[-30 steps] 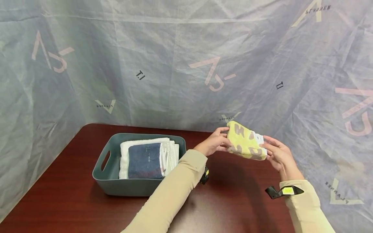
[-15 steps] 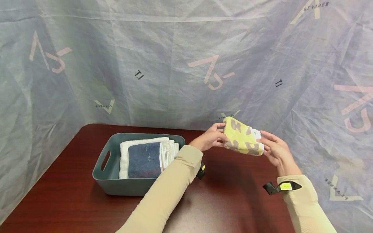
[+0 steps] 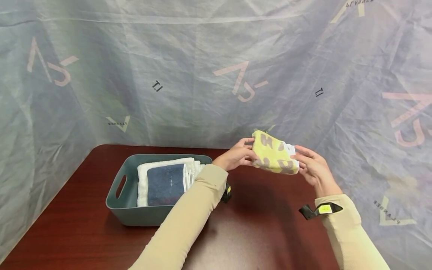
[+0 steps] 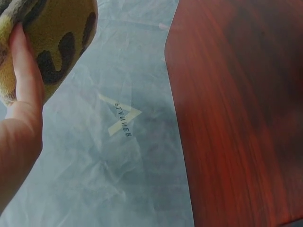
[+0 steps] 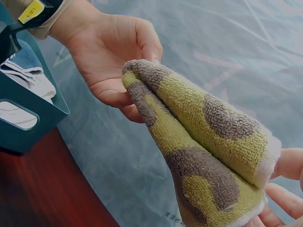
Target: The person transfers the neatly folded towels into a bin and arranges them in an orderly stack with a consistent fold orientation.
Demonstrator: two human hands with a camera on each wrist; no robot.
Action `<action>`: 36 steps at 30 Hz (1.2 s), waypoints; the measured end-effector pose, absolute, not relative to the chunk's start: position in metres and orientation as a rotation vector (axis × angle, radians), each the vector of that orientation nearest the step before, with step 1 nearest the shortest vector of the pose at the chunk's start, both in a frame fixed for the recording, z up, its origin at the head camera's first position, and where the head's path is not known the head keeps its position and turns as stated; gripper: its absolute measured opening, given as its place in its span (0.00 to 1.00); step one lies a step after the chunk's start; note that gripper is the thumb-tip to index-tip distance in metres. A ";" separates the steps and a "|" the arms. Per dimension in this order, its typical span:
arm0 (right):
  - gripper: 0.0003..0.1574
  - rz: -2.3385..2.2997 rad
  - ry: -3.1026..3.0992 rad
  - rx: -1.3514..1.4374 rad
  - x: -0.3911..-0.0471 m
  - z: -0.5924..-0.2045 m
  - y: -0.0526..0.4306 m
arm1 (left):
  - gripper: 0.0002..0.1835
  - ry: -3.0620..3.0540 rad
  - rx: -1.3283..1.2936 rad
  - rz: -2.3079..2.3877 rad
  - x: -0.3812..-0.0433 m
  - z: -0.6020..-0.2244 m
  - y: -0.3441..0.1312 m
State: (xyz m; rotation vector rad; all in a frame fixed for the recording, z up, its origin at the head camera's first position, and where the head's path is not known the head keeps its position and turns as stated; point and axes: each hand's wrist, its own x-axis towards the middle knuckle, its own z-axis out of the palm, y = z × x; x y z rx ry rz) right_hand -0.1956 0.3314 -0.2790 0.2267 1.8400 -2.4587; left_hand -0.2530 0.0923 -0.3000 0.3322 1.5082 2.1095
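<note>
Above the table, a small folded towel [image 3: 272, 153], yellow with grey-brown patterning and a white edge, is held up between both hands. My left hand [image 3: 237, 154] pinches its left end, thumb on the near face. The right hand [image 3: 314, 168] grips the white-edged end. Seen from the right wrist, the towel [image 5: 189, 146] shows two folded layers with a gap between them, and the left hand [image 5: 111, 61] holds the folded end. Only part of the left hand [image 4: 26, 94] and the towel's patterned face [image 4: 61, 52] appear in the left wrist view.
A grey-green plastic basket [image 3: 138, 217] with handle holes stands on the dark red-brown table [image 3: 249, 232], left of the towel. Inside lie a folded blue towel [image 3: 165, 185] and white towels [image 3: 143, 185]. The left forearm crosses its right front corner. A printed grey sheet [image 3: 189, 75] hangs behind.
Both hands have carried the folded towel a little left and upward, keeping their hold on it. The left forearm overlaps more of the basket. The basket and its towels stay put.
</note>
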 end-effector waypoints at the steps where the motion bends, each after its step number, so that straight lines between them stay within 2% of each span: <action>1: 0.23 -2.455 1.843 0.218 -0.196 -0.278 0.330 | 0.40 1.509 0.341 2.108 -0.253 -0.299 0.091; 19: 0.23 -2.498 1.824 0.233 -0.202 -0.272 0.305 | 0.41 1.538 0.356 2.076 -0.258 -0.289 0.065; 36: 0.39 -2.452 1.888 0.234 -0.206 -0.274 0.283 | 0.42 1.556 0.388 2.079 -0.254 -0.285 0.041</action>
